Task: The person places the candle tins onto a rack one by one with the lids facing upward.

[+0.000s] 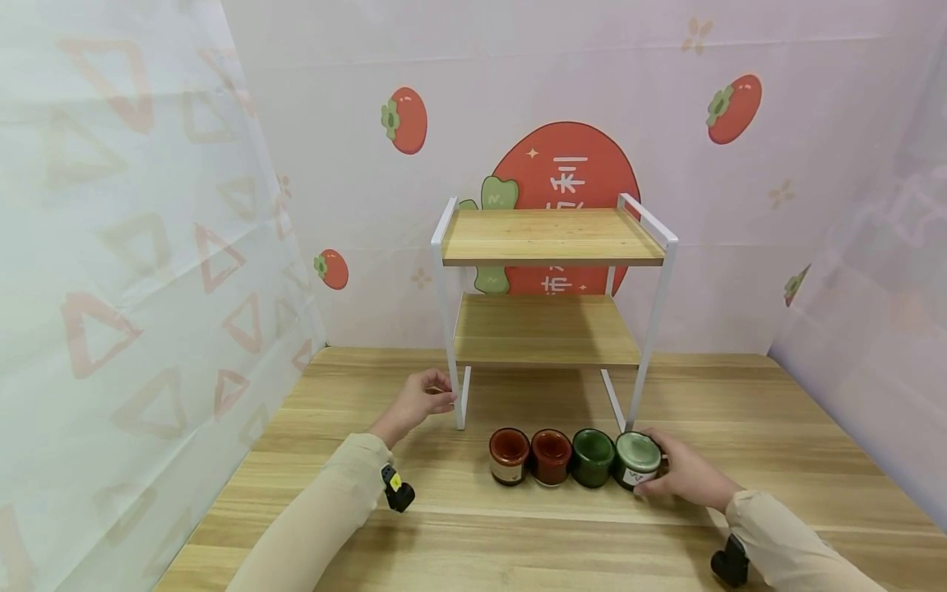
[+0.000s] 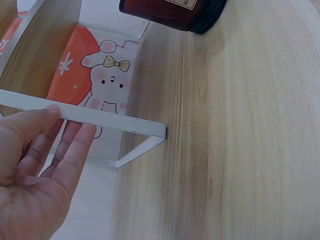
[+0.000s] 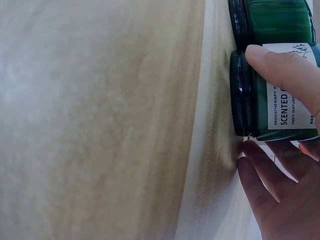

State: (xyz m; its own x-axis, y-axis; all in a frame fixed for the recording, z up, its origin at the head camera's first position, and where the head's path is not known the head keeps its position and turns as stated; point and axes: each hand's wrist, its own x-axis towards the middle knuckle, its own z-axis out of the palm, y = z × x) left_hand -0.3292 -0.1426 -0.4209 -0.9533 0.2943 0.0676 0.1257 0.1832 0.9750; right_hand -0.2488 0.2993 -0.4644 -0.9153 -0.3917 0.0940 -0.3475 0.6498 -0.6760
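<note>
My left hand is at the front left leg of a shelf rack with two wooden boards and a white frame. In the left wrist view its thumb lies against the white leg and the fingertips meet the leg's other edge. My right hand grips a pale-topped green scented candle jar, its thumb across the white label. This jar ends a row on the table, beside a dark green candle jar and two red-brown candle jars, one in the middle and one leftmost.
The row of jars stands in front of the rack on a wooden table. Printed cloth walls rise behind and at both sides. White foot bars of the rack rest on the table, the right one close behind the gripped jar.
</note>
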